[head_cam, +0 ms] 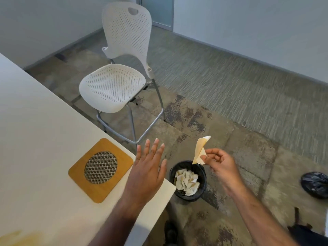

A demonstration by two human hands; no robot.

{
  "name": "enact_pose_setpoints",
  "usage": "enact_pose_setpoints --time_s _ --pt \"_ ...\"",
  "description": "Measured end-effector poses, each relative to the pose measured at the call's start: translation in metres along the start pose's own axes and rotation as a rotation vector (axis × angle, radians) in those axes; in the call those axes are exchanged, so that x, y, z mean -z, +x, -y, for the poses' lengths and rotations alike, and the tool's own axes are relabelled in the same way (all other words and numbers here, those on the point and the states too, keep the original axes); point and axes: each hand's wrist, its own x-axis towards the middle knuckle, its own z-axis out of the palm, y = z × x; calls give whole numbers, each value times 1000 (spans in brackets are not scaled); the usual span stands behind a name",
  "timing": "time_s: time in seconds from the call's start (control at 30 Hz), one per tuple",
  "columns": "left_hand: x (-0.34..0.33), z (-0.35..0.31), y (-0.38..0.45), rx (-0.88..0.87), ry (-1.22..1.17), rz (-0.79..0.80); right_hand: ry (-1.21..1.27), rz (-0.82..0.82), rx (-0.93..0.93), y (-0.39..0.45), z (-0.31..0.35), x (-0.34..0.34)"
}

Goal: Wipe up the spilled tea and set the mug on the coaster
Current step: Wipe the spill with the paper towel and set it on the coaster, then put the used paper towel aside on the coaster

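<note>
The right hand (219,161) pinches a tea-stained paper napkin (200,151) above the black wastebasket (188,180). The left hand (147,167) hovers flat, fingers spread, beside the wooden coaster (100,170) on the white table (35,121), where spilled tea (19,238) remains.

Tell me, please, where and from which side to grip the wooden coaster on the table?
Pinch the coaster at its corner nearest the table edge, coming from that edge side beside the open left hand. It lies flat and thin, so only its rim offers purchase.
</note>
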Motion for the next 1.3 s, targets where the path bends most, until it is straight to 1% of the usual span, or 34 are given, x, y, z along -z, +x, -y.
enact_pose_setpoints --time_s 0.13,0.27,0.37,0.53,0.7,0.9,1.0,1.1,1.17,1.3 --pt "-4 -1 3 -2 1 22 -266 -18 22 14 -27 17" --pt "-6 -1 3 -2 34 30 -386 -42 3 29 -54 27" --pt "-7 -1 4 0 19 39 -459 -81 -7 39 -71 28" --pt "-8 1 5 8 13 47 -575 -63 -144 42 -101 35" --pt "-9 2 6 8 16 41 -580 -59 -124 33 -102 35" --pt "-6 -1 4 -3 2 21 -541 35 13 18 -61 10" --pt "-6 -3 4 -3 24 11 -580 104 121 8 -35 -10" --pt "-4 -2 1 14 126 -2 -672 190 245 -2 -13 -34" --pt "-2 1 -2 33 176 -22 -787 239 339 -8 -2 -49" --pt "6 14 -15 93 176 -70 -974 307 512 -16 16 -79"
